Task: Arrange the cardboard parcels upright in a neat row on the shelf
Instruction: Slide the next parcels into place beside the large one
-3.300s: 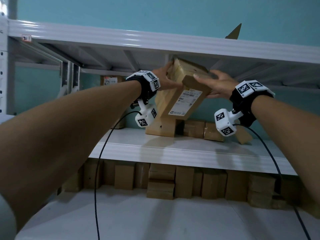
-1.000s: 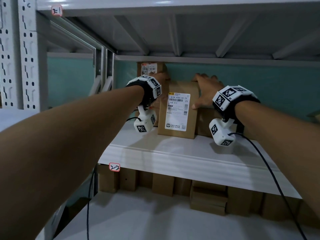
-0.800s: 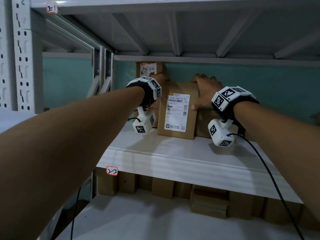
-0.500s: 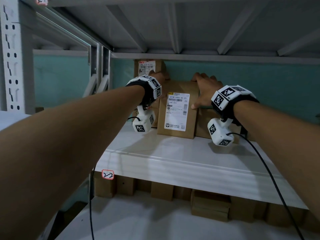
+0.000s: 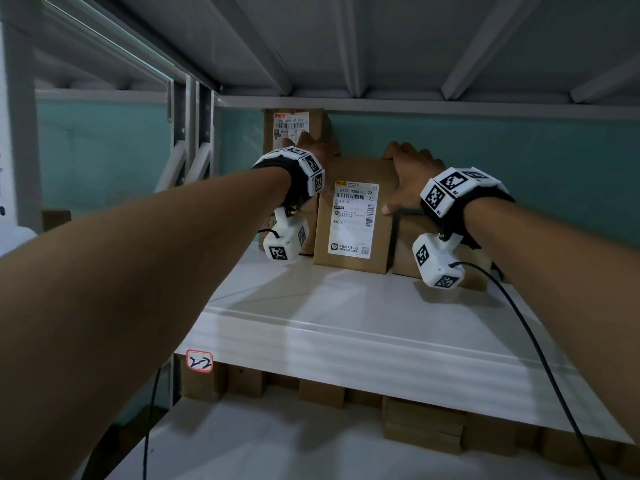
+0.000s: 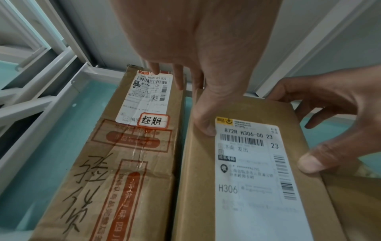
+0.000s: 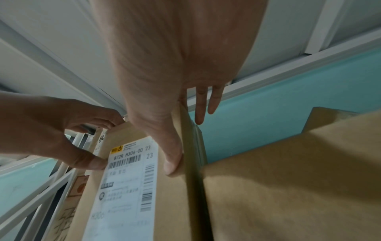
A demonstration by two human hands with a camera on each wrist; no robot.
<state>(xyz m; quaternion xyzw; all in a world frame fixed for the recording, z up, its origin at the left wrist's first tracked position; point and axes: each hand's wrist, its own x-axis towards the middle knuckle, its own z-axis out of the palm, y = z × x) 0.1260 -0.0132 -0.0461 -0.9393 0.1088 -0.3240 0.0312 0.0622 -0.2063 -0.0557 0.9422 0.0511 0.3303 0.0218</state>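
Note:
A brown cardboard parcel with a white H306 label stands upright on the white middle shelf. My left hand holds its top left corner, the thumb on the front face and the fingers down behind it. At the top right corner my right hand grips the same parcel, thumb on the front edge. A taller parcel labelled H468 stands upright just left of it, almost touching. Lower brown parcels lie to the right, partly hidden by my right wrist.
The shelf above hangs close over the taller parcel. Grey uprights stand at the left. A row of cardboard parcels fills the back of the bottom shelf. A red-edged tag sits on the shelf's front lip. Black cables hang from both wrists.
Three seconds ago both hands held the labelled parcel tilted in the air; now it stands upright on the shelf beside the taller one. Over the last second the hands barely moved.

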